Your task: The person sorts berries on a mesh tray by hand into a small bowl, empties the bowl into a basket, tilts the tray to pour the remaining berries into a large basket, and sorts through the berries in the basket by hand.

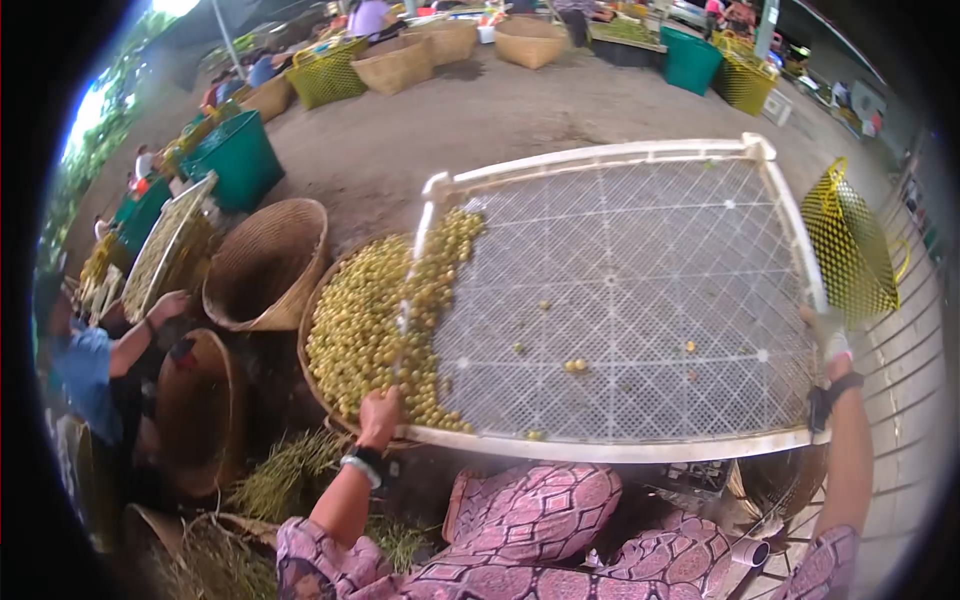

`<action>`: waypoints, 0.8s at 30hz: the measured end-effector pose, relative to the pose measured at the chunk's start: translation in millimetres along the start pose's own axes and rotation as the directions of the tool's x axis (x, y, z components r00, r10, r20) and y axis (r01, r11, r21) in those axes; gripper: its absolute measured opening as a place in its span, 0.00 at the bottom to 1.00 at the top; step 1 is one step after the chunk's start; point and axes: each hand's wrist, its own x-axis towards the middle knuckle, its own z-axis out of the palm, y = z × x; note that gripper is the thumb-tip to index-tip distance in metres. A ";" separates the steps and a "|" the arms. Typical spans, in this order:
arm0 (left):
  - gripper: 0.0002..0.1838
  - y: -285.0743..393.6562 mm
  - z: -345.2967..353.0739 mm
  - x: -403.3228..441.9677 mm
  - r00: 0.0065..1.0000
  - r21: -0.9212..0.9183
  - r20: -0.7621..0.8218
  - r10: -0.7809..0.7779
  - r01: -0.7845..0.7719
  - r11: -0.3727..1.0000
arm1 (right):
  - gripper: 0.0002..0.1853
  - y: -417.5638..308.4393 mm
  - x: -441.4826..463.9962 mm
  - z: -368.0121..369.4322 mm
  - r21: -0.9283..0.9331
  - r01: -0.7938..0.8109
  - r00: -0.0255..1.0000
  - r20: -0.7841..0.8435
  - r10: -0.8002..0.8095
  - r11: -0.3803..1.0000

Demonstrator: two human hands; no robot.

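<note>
— Nearest?
— Across the lap, pink patterned cloth (pixel 545 495).
— And with the left hand (pixel 380 415)?
— Grasps the tray (pixel 640 250) at its near left corner, right beside the fruit (pixel 360 320). Wears a dark band (pixel 365 463) at the wrist.
— With the right hand (pixel 828 335)?
— Grips the same tray by its right rim, fingers partly hidden. Wears a dark strap (pixel 835 398) there too.
— Where, the tray?
— Out in front of the knees, white, mesh-floored, its left end over a round basket (pixel 307 365). Whether level or tipped, cannot tell.
— And the fruit?
— Small, round, yellow-green; heaped in the basket and across the left end of the tray, with a few strays on the mesh.
— Beside the left forearm?
— Loose green stems (pixel 290 470), close to the basket.
— Farther left?
— A narrow basket (pixel 230 420), then a wide basket (pixel 300 295), both woven. Next to them, a person in blue (pixel 88 375), one arm stretched out near a second tray (pixel 165 245).
— Off to the right?
— On the ground past the tray, a yellow basket (pixel 845 235).
— Farthest?
— A green tub (pixel 240 165) to the left; across the bare floor (pixel 520 110), woven baskets (pixel 530 42) and another tub (pixel 690 60).
</note>
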 end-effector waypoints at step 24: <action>0.24 -12.5 24.6 47.8 0.981 -0.289 -0.119 0.156 -0.184 0.939 | 0.20 -28.8 -90.1 -63.3 -0.114 0.014 0.966 -0.257 -0.043 0.993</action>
